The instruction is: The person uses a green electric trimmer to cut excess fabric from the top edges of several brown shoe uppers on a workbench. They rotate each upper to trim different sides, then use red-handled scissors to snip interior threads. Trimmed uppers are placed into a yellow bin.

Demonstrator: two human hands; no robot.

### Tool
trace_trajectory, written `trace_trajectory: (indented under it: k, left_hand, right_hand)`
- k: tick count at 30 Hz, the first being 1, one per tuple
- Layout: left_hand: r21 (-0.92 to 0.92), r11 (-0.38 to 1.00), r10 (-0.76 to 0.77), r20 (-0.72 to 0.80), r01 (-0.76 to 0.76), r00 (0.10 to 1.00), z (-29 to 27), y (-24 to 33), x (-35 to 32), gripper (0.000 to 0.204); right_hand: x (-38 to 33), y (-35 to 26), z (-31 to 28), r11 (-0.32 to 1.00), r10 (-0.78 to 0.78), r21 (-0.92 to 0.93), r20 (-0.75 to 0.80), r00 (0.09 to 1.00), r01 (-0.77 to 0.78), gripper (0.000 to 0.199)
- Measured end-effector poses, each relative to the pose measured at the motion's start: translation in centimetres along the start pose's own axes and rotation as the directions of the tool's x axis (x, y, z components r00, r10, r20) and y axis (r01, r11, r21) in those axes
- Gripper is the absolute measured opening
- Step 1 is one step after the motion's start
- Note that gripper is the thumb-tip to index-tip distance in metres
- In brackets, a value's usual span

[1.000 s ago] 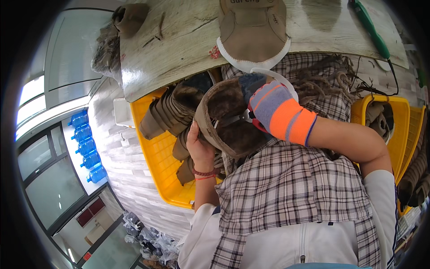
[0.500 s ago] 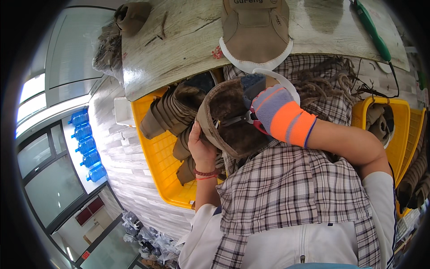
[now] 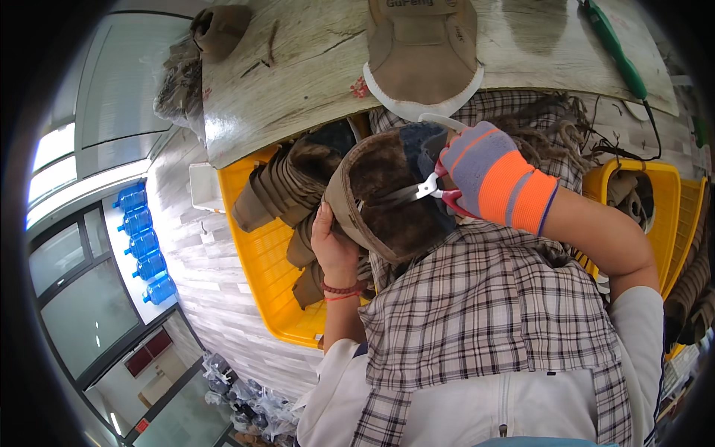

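We see a pale bench (image 3: 298, 74) across the top; we wear a checked apron (image 3: 454, 313) below it; on our left is a big yellow basket (image 3: 261, 276) with brown shoes (image 3: 272, 190) packed in a row; a second yellow basket (image 3: 674, 223) is on our right; the fuzzy brown shoe (image 3: 376, 171) is between our two hands, near the bench edge, with its mouth tipped up so its soft lining shows; a white-edged shoe (image 3: 424, 63) lies on the bench; a green tool (image 3: 618, 52) lies at the far right; our bare left hand (image 3: 331, 242) holds the shoe's side, thumb outside; its other fingers are hidden, so we cannot tell how far they bend; our right hand (image 3: 473, 160), in a stripy glove, has its fingers closed round the red-handled scissors (image 3: 428, 186); their blades reach into the shoe; red-brown beads (image 3: 342, 288) circle our left wrist.
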State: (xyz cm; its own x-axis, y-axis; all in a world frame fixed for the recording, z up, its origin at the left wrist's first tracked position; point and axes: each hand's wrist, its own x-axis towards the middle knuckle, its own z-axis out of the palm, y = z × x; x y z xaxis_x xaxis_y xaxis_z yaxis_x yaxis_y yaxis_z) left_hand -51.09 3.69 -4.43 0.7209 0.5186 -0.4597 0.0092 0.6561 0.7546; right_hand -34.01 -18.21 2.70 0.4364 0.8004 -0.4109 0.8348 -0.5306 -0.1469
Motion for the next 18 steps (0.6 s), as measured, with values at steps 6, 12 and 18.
trace_trajectory:
  k: [6,12,18]
  left_hand:
    - [0.042,0.999,0.021,-0.032,-0.02,0.999,-0.2,-0.1,-0.1,0.026]
    - [0.03,0.999,0.018,-0.024,-0.017,1.0,-0.2,0.0,-0.3,0.027]
    - [0.038,0.998,0.055,-0.044,-0.053,0.998,0.4,0.4,-0.8,0.028]
  right_hand:
    - [0.3,-1.0,1.1,0.997,-0.077,-0.032,-0.138,0.987,0.073,0.014]
    - [1.0,-2.4,-1.0,0.993,-0.055,-0.101,0.084,0.995,0.064,0.014]
    - [-0.6,-0.7,0.3,0.99,0.012,0.142,-0.111,0.994,0.004,0.021]
